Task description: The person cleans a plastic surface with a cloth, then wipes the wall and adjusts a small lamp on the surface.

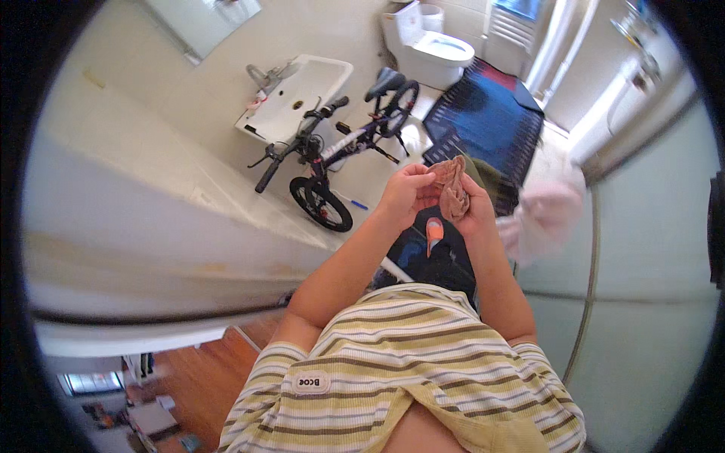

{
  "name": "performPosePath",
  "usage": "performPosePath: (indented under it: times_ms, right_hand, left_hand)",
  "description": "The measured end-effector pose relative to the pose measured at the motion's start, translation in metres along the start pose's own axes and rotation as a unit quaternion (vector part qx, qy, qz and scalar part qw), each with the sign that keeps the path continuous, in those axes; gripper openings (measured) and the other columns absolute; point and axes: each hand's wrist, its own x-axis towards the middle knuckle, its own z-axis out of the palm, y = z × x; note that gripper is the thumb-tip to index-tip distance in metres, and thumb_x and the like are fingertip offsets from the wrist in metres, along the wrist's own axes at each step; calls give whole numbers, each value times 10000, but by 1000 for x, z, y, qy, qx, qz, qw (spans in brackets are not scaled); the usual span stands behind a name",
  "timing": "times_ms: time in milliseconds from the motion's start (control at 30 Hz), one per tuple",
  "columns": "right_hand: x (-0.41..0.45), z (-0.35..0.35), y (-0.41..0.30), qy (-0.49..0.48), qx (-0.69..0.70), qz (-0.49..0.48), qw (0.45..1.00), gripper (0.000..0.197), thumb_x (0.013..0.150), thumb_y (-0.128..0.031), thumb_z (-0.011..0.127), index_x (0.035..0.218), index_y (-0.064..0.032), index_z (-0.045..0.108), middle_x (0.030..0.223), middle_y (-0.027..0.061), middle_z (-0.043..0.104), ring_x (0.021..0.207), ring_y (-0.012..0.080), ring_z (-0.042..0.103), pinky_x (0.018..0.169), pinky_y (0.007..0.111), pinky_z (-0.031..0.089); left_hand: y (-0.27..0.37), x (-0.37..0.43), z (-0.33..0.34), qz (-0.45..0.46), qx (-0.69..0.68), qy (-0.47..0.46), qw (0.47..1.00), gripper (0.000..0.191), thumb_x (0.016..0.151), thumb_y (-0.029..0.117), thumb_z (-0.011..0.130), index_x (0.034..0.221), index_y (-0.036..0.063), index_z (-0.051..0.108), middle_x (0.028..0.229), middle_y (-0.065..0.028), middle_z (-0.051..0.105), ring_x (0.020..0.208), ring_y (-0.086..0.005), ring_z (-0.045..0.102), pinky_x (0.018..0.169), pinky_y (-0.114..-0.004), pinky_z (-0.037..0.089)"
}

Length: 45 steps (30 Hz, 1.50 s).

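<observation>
Both my hands hold a crumpled piece of brownish-pink fabric (454, 195) in front of my waist. My left hand (409, 195) pinches its left edge between thumb and fingers. On the other side, my right hand (476, 206) grips the bunched part of the cloth. An olive-green cloth (488, 176) lies just beyond the hands, partly hidden by them. To the right of my right hand is a blurred pale pink cloth (546, 212); what supports it cannot be told. Below the hands an orange slipper (435, 231) shows on a foot.
A bicycle (345, 144) stands at the left beside a white washbasin (323, 76). Farther ahead is a toilet (447, 50). A dark-rimmed basket (538, 141) with blue inside lies beyond my hands. Frosted glass panels (651, 243) stand at the right.
</observation>
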Motion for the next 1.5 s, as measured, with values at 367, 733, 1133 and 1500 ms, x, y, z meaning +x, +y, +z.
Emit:
performPosePath:
  times_ms: [367,733,1133,1500]
  right_hand:
    - [384,52,3,-35,-138,289,947,197,923,-154,505,1030,-3,573,939,123,648,800,226,648,693,344,549]
    - [666,93,147,-30,-306,362,880,289,894,-28,516,1164,69,480,1077,222,584,942,302,618,855,405,524]
    - [851,16,193,30,-710,230,664,391,776,11,573,1166,-14,569,940,114,601,786,228,647,619,345,557]
    - [999,55,298,-182,-824,27,536,415,743,-39,640,1156,-25,604,766,78,661,668,159,640,562,299,519]
  left_hand:
    - [162,161,-152,135,-178,255,941,64,877,101,580,922,117,538,882,-41,609,813,-192,616,707,-343,518]
    - [275,258,-374,229,-336,381,830,127,878,75,545,989,15,537,966,-128,616,843,-231,614,716,-362,537]
    - [303,317,-535,52,-203,493,844,125,774,114,638,883,75,591,903,-43,593,860,-169,541,771,-360,421]
    - [318,360,-556,128,-239,526,806,102,761,145,595,842,88,571,872,-50,599,870,-184,545,811,-361,414]
